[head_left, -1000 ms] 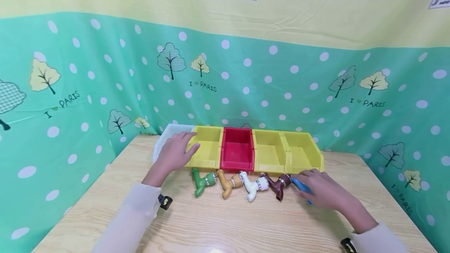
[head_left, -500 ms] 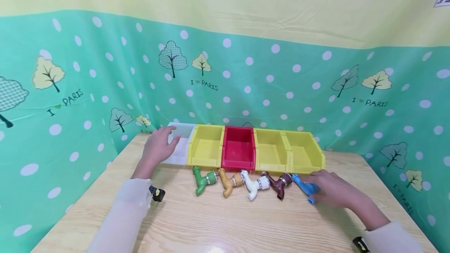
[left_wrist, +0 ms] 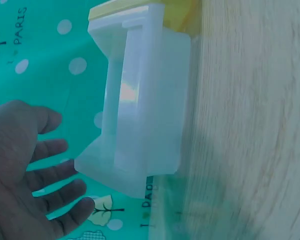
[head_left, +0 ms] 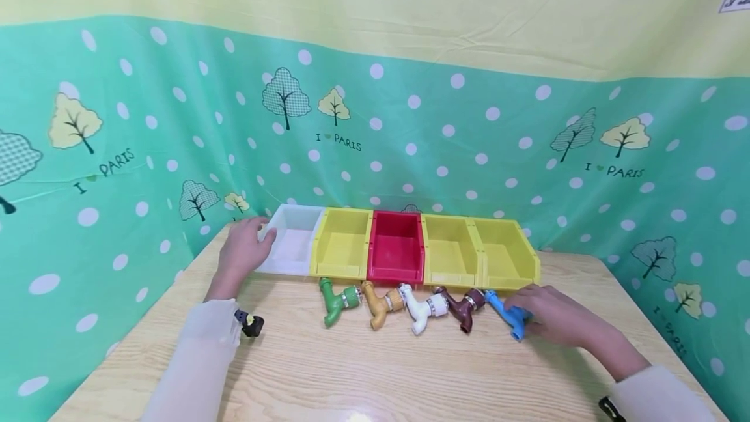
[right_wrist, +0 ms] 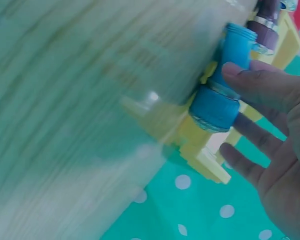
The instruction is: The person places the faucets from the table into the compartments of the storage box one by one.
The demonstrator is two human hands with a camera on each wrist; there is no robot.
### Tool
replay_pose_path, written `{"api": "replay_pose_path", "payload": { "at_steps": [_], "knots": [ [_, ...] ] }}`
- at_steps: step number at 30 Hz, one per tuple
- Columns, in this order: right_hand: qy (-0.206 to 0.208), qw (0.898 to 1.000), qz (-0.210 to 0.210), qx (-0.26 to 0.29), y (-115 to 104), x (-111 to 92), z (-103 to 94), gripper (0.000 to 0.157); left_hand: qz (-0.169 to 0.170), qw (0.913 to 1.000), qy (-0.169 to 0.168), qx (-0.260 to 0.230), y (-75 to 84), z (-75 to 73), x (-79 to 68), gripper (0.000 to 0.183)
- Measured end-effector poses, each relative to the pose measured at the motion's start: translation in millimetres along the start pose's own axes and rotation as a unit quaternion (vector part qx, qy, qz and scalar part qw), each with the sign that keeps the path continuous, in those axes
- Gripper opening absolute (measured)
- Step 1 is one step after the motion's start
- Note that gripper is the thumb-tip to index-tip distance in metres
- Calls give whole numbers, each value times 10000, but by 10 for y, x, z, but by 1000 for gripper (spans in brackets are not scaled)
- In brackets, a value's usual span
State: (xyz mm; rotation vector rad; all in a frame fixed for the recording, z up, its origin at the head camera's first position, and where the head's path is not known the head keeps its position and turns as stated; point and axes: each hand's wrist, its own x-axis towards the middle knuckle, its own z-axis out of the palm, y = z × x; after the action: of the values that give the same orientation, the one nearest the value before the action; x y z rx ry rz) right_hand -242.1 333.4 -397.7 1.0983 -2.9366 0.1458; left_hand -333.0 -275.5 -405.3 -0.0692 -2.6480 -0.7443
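In the head view, my left hand (head_left: 243, 249) is at the left side of the white bin (head_left: 291, 239), fingers relaxed and holding nothing. The left wrist view has those fingers (left_wrist: 65, 192) spread near the bin's corner; contact is unclear. My right hand (head_left: 551, 314) is at the blue tap (head_left: 508, 315), rightmost in a row on the table. In the right wrist view, the thumb lies across the tap and the index finger goes behind it, pinching it. Leftward follow a maroon tap (head_left: 466, 309), a white tap (head_left: 423, 309), an orange tap (head_left: 381, 305) and a green tap (head_left: 338, 303).
Behind the taps, the white bin adjoins a yellow bin (head_left: 342, 273), a red bin (head_left: 395, 276) and two more yellow bins, one being the rightmost bin (head_left: 511, 278). A polka-dot curtain (head_left: 445, 148) hangs behind the wooden table (head_left: 375, 370).
My left hand has moved left, from over the white and left yellow bins to the white bin's outer side. My right hand has shifted slightly right, showing more of the blue tap.
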Motion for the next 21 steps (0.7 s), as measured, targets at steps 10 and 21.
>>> {"api": "replay_pose_path", "payload": {
  "at_steps": [10,21],
  "knots": [
    [206,9997,-134,10,63,22,34,38,-137,9980,-107,-602,-169,-6,28,37],
    [541,9960,-656,-282,70,6,76,41,-542,9887,-518,-1296,-258,-47,31,35]
  ]
}}
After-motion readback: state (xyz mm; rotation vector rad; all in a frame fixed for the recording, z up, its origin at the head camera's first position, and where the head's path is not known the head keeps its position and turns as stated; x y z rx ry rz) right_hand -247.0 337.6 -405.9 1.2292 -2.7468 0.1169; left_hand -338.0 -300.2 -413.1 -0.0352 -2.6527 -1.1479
